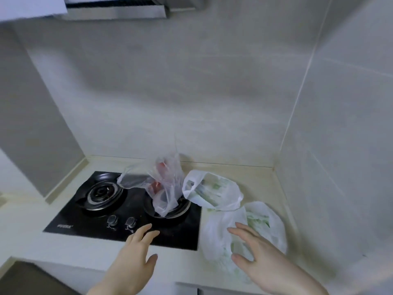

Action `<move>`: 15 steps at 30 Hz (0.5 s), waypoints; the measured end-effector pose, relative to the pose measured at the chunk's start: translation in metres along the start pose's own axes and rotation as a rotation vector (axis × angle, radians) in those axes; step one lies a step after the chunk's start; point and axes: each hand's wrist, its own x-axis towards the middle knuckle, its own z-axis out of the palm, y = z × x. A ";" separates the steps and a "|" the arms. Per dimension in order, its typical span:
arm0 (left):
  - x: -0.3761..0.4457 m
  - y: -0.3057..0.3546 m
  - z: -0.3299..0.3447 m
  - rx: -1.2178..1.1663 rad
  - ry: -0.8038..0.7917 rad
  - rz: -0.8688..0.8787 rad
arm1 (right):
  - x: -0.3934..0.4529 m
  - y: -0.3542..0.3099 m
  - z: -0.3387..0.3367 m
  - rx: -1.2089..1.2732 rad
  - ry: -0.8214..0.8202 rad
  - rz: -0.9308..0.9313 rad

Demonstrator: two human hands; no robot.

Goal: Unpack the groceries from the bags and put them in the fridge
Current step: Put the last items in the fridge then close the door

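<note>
Three thin plastic bags lie in the counter's corner. A clear bag with red items [163, 184] stands on the right burner. A white bag with green produce [212, 191] lies beside it on the counter. A second white bag with greens [263, 224] lies nearer to me. My right hand [261, 260] reaches over this nearer bag with fingers spread; contact cannot be told. My left hand [134, 254] hovers open over the stove's front edge, holding nothing. No fridge is in view.
A black two-burner gas stove [89, 222] with two knobs [121, 221] is set in the beige counter [240, 173]. Tiled walls close the corner behind and at right. A range hood [119, 9] hangs above. A dark recess [25, 277] lies at bottom left.
</note>
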 end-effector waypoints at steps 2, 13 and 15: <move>0.023 -0.016 -0.005 -0.031 0.004 -0.029 | 0.021 -0.003 -0.001 -0.003 -0.005 -0.009; 0.230 -0.118 -0.041 -0.041 -0.193 -0.088 | 0.151 -0.045 0.012 -0.069 -0.028 0.047; 0.263 -0.128 -0.045 -0.027 -0.217 -0.078 | 0.170 -0.049 0.016 -0.089 -0.031 0.077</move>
